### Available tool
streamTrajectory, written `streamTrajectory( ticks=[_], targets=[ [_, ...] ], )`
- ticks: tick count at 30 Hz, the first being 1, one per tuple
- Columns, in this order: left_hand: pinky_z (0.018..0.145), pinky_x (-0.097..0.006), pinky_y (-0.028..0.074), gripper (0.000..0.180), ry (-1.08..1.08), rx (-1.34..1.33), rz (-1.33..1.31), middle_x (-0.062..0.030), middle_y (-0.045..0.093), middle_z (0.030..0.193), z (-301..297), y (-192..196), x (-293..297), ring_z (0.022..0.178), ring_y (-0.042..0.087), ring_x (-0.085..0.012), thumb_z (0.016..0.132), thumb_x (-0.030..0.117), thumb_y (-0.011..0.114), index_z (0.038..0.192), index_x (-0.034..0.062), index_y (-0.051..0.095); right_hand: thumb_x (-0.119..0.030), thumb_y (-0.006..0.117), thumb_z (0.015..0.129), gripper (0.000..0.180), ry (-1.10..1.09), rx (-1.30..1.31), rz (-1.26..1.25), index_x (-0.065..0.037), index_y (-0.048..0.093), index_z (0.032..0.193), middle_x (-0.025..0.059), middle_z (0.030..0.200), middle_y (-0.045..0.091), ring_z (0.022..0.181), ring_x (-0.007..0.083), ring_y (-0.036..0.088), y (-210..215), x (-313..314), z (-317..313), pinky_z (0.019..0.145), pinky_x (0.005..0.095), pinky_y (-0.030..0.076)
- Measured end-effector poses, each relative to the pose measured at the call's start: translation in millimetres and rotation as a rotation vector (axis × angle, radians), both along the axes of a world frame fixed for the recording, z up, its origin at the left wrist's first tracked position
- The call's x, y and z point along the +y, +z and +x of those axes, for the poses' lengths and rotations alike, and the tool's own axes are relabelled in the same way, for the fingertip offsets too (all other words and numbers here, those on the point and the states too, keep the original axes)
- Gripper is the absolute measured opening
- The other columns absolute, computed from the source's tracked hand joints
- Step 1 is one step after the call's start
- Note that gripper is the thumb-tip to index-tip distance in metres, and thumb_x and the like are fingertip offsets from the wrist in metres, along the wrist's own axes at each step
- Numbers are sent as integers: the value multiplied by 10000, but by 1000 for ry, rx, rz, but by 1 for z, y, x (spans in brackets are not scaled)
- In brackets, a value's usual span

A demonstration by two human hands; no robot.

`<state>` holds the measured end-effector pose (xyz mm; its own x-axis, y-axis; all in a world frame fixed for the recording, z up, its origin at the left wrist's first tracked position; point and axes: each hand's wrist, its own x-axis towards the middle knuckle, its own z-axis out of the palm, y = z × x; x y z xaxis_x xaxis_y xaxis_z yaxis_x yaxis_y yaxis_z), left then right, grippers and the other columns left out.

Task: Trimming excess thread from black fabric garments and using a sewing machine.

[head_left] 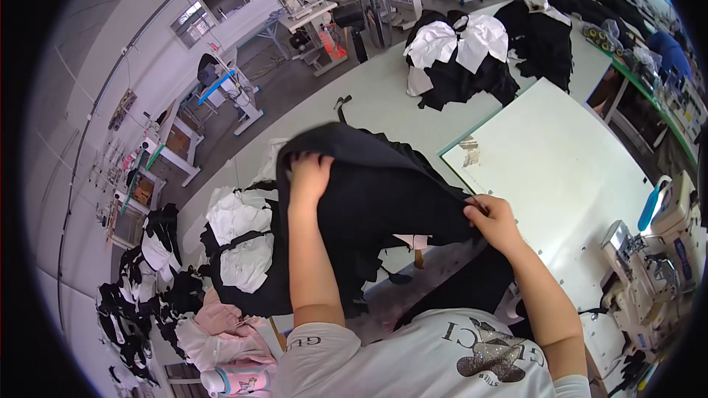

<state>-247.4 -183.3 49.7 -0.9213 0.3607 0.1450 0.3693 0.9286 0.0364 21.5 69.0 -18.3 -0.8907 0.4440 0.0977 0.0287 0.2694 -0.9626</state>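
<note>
A large piece of black fabric (369, 191) is stretched between my two hands above the table. My left hand (310, 177) is closed at its upper left part, below a raised fold, with the fingertips partly hidden by the cloth. At the right corner, my right hand (493, 220) pinches the fabric's edge between thumb and fingers. Beside my left forearm lies a pile of black cloth with white pieces (242, 217) on top. Under the held fabric, more dark cloth shows near my body.
A sewing machine (649, 265) stands at the right, beside a white board (560, 162) on the table. Black and white cloth bundles (464, 59) lie at the far side. Pink fabric (221, 335) and a pink-and-white bottle (236, 381) sit at the lower left.
</note>
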Motion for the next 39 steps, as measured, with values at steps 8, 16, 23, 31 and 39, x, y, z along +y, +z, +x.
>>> streamTrajectory(
  ticks=[8, 16, 23, 31, 39],
  targets=[
    [825, -354, 493, 160, -199, 345, 574, -164, 667, 989, 69, -16, -25, 930, 631, -306, 874, 104, 574, 934, -16, 661, -85, 496, 920, 244, 46, -97, -627, 21, 620, 1102, 14, 777, 636, 678, 70, 523, -40, -1, -17, 644, 198, 398],
    [880, -276, 469, 142, -431, -900, 1436, -133, 627, 1102, 199, -130, 86, 1016, 603, -161, 958, 125, 539, 1034, 7, 519, -47, 584, 881, 163, -71, -50, -851, -37, 550, 1040, -38, 765, 525, 593, 33, 439, -38, -19, -7, 504, 182, 325],
    [895, -238, 441, 152, -342, -970, 1787, -124, 597, 1110, 205, -143, 108, 998, 566, -131, 910, 7, 580, 1027, 21, 484, -182, 592, 930, 226, -5, -46, -391, 17, 577, 1036, 31, 923, 616, 846, 80, 543, -28, -27, 11, 805, 246, 442],
    [755, -181, 459, 393, -390, -1049, 1603, -101, 585, 1212, 197, -119, 99, 876, 563, -66, 841, -85, 592, 1214, 8, 509, -323, 544, 928, 387, 85, -367, -153, -2, 688, 766, -2, 542, 481, 522, 79, 416, -3, 8, 19, 506, 256, 345],
    [706, -167, 428, 545, -419, -1071, 1501, -60, 520, 1330, 193, -113, 92, 807, 533, -38, 790, -120, 605, 1302, 14, 472, -293, 613, 885, 363, 250, -486, -50, 10, 656, 689, -5, 467, 415, 469, 65, 363, -7, 6, -6, 449, 285, 293]
  ],
)
